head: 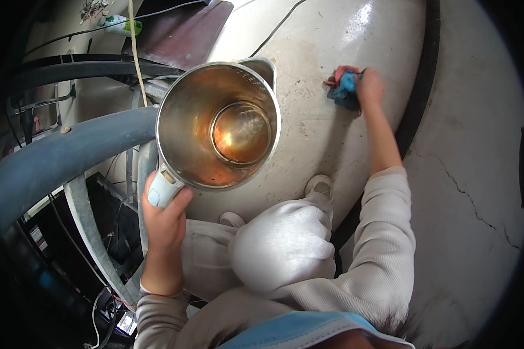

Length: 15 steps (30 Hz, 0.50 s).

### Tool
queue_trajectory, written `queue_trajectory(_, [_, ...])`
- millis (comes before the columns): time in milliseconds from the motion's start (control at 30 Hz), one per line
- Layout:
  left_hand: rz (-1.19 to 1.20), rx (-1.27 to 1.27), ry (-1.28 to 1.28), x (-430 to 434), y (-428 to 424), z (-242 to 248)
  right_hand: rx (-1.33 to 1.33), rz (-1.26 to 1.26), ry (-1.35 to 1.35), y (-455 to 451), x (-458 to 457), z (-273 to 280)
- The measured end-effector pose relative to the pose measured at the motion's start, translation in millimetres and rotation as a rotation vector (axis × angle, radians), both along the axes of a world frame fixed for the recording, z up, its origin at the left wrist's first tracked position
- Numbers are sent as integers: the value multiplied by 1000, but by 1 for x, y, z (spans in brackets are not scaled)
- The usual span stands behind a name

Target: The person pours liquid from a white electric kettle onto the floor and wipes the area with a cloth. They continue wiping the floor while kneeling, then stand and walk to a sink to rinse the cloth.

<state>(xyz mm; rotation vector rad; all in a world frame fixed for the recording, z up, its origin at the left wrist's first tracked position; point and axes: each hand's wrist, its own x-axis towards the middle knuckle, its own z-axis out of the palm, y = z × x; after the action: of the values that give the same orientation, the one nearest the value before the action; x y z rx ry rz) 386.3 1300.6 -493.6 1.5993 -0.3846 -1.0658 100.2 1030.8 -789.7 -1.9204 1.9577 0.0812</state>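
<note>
My left hand [166, 218] grips the pale handle [160, 190] of a metal electric kettle [187, 131], held in front of me with its open top towards my eyes. The kettle's inner wall shines with orange-brown reflections. Whether liquid stands at its round bottom [242, 133] I cannot tell for sure. Out to the far right, my right hand [370, 89] holds a bunched blue and reddish cloth [346, 86] at the pale floor. The fingers are partly hidden by the back of the hand.
Left of the kettle runs a curved grey railing [74, 135] with metal posts, and dark equipment and cables lie beyond it. A dark reddish panel [179, 35] and a white-green bottle [120, 25] lie at the top left. Across the right runs a black floor strip [419, 87].
</note>
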Motion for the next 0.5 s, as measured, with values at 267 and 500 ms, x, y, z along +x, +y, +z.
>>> queue_trajectory(267, [4, -31, -11, 5, -3, -4, -335, 50, 264, 72, 24, 5])
queue_trajectory(500, [-32, -50, -2, 8, -12, -8, -280, 422, -466, 156, 95, -26])
